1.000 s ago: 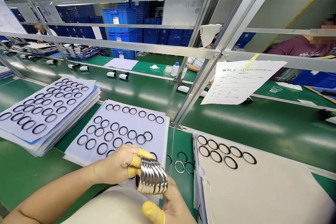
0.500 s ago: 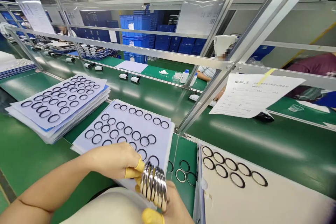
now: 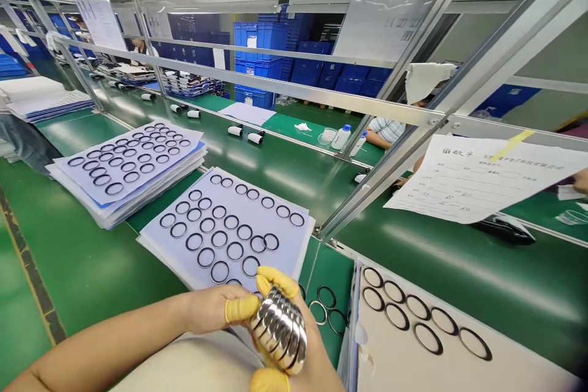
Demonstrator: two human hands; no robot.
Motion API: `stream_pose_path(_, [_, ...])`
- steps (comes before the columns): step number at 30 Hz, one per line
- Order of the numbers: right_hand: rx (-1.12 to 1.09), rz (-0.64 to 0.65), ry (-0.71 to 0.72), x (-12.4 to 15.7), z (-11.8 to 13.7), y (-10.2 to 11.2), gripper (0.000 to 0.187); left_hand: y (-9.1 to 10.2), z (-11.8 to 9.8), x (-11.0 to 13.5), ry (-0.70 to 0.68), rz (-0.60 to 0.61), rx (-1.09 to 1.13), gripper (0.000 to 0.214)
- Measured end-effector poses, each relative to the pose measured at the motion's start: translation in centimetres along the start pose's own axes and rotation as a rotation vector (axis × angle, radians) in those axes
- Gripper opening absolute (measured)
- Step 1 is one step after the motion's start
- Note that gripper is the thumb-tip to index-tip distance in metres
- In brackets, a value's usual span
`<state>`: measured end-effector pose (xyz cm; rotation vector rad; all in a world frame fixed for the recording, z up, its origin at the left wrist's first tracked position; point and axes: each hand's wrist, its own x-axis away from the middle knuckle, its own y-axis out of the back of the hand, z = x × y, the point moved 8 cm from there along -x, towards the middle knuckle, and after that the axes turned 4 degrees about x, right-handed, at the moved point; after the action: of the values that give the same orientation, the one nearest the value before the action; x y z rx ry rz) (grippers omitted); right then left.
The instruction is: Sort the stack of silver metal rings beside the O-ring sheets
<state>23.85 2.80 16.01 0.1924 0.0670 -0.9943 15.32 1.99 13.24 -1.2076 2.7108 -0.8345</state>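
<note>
My right hand (image 3: 298,361), with yellow finger cots, holds a fanned stack of shiny metal rings (image 3: 280,331) low in the middle of the view. My left hand (image 3: 215,309) reaches in from the left, and its yellow-capped fingertips pinch the near end of the stack. Just behind lies a white sheet (image 3: 229,229) with rows of black rings. To the right a cream sheet (image 3: 413,343) carries one row of several dark rings. Three loose rings (image 3: 327,309) lie on the green mat between the two sheets.
A stack of ring-covered sheets (image 3: 124,165) sits at the left. A slanted aluminium frame post (image 3: 404,153) crosses the bench, with a paper form (image 3: 482,180) taped to it. Other people work beyond the green conveyor (image 3: 285,159). Blue crates are stacked at the back.
The view has shifted right and tilted up a little. The ring stack has tipped from upright to slanting, and my left fingertips have moved onto its near end.
</note>
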Motion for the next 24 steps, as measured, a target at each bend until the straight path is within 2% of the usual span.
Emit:
stream_pose_path(3, [0.088,0.016,-0.008,0.2,0.2,-0.2,0.100,0.6,0.3,0.0,0.029,-0.170,0.082,0.030])
stream_pose_path(7, [0.074,0.003,-0.030,0.9,0.1,-0.5,0.099,0.2,-0.9,0.0,-0.053,-0.202,-0.030,0.025])
stream_pose_path(13, [0.047,-0.041,0.048,2.0,0.0,-0.5,0.101,-0.9,-3.1,0.3,-0.316,-0.158,-0.330,0.025])
stream_pose_path(17, [0.006,-0.014,0.083,1.8,0.6,-1.3,0.094,-1.4,-5.2,1.1,-0.480,-0.108,-0.452,0.029])
stream_pose_path(20, [0.013,-0.011,0.133,1.2,1.7,-2.2,0.087,-1.0,-6.4,1.8,-0.510,-0.091,-0.491,0.023])
stream_pose_path(24, [0.049,-0.026,0.135,0.0,2.7,-3.3,0.088,0.3,-7.4,2.3,-0.477,-0.046,-0.478,0.017])
